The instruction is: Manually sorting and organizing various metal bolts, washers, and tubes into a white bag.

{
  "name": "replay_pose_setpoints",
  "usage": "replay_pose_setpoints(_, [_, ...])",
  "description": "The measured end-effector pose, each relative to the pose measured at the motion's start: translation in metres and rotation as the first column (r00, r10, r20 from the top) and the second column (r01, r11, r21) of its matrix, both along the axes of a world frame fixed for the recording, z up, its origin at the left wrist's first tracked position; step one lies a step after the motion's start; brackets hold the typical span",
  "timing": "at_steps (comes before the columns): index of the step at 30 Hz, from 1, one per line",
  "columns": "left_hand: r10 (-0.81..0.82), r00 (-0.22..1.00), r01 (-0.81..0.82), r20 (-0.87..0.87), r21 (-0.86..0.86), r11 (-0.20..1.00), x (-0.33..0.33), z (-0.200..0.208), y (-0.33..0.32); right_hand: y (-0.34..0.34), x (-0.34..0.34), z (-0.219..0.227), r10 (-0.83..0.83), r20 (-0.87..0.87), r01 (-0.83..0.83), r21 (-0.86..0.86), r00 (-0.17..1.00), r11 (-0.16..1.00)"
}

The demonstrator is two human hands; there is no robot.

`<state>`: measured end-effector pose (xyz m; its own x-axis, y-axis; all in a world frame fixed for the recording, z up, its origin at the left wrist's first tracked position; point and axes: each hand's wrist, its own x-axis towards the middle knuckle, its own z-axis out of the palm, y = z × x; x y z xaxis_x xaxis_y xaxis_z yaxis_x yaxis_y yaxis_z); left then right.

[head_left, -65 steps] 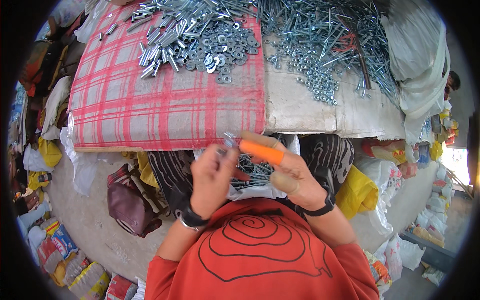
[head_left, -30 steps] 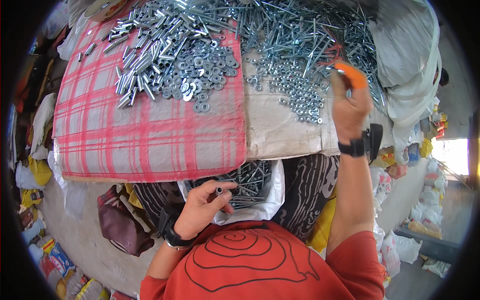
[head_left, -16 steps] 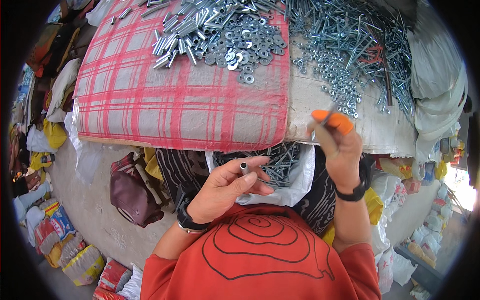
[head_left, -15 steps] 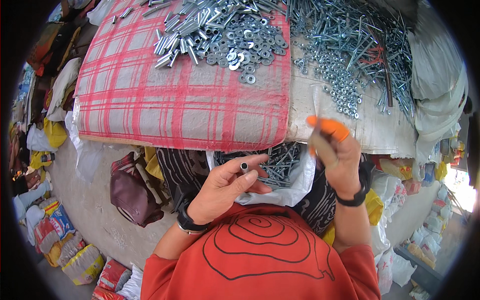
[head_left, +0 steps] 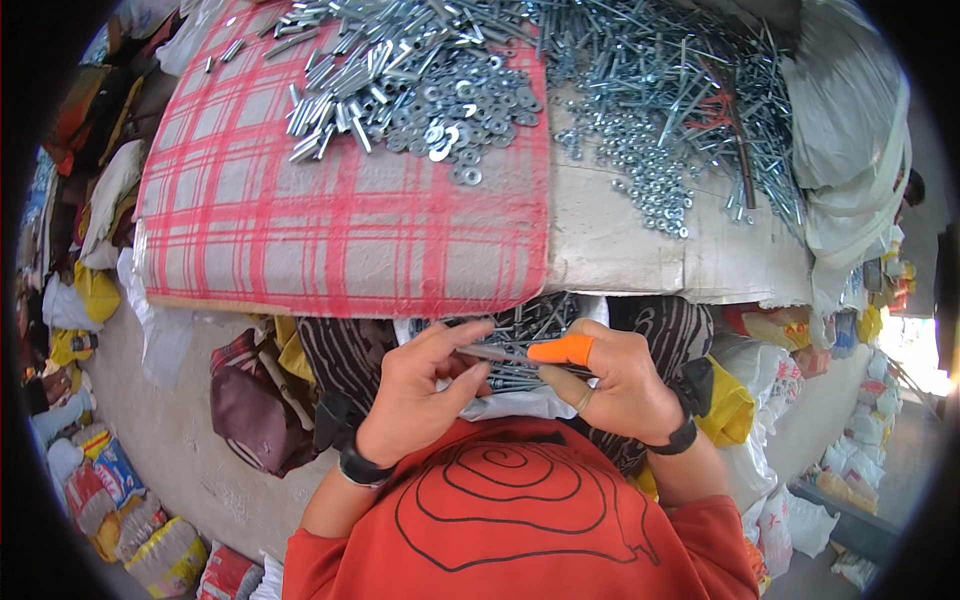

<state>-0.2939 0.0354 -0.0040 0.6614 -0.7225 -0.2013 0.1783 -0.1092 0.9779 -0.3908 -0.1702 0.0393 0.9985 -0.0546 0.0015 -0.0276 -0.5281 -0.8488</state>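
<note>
In front of my chest my two hands meet above a white sack (head_left: 535, 403) of long bolts between my knees. My left hand (head_left: 415, 392) pinches a short shiny metal tube (head_left: 487, 351), now tilted sideways and partly behind the fingers. Orange and beige finger covers sit on my right hand (head_left: 628, 388). Its thumb and index finger are closed on a thin bolt (head_left: 521, 355) pointing toward the tube. Whether the bolt's end is inside the tube is too blurred to tell.
A red-checked cloth (head_left: 330, 240) covers the table's left part, with heaped tubes (head_left: 335, 110) and flat washers (head_left: 465, 120). On the bare board (head_left: 610, 255) to the right lie nuts (head_left: 655, 190) and piled bolts (head_left: 640, 60). A maroon bag (head_left: 250, 420) is at my left.
My right hand has come down from the table's edge toward my left hand, bringing the bolt to the tube. The tube has turned from upright to sideways. The whole view has shifted slightly.
</note>
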Motion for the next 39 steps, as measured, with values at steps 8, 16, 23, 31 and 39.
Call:
replay_pose_setpoints(8, [-0.107,0.713,-0.227,-0.693,-0.373,0.900,-0.008,-0.014,-0.021,0.029,0.016,-0.031,-0.255,-0.121,0.261,0.722,0.959,0.640])
replay_pose_setpoints(16, [-0.153,0.816,-0.021,-0.558,-0.293,0.956,0.004,-0.013,-0.024,-0.033,0.075,-0.032,-0.283,0.482,0.455,-0.287,0.829,0.843])
replay_pose_setpoints(23, [-0.129,0.782,0.049,-0.610,-0.146,0.988,0.013,-0.030,-0.006,-0.116,0.110,-0.034,-0.268,0.253,0.367,-0.556,0.929,0.746])
replay_pose_setpoints(31, [-0.081,0.765,0.011,-0.639,-0.112,0.994,0.017,-0.030,-0.007,-0.109,0.113,-0.033,-0.317,0.207,0.377,-0.586,0.926,0.717])
replay_pose_setpoints(39, [-0.085,0.762,0.029,-0.642,-0.098,0.995,0.016,-0.032,-0.004,-0.113,0.119,-0.026,-0.272,0.085,0.251,-0.704,0.959,0.664])
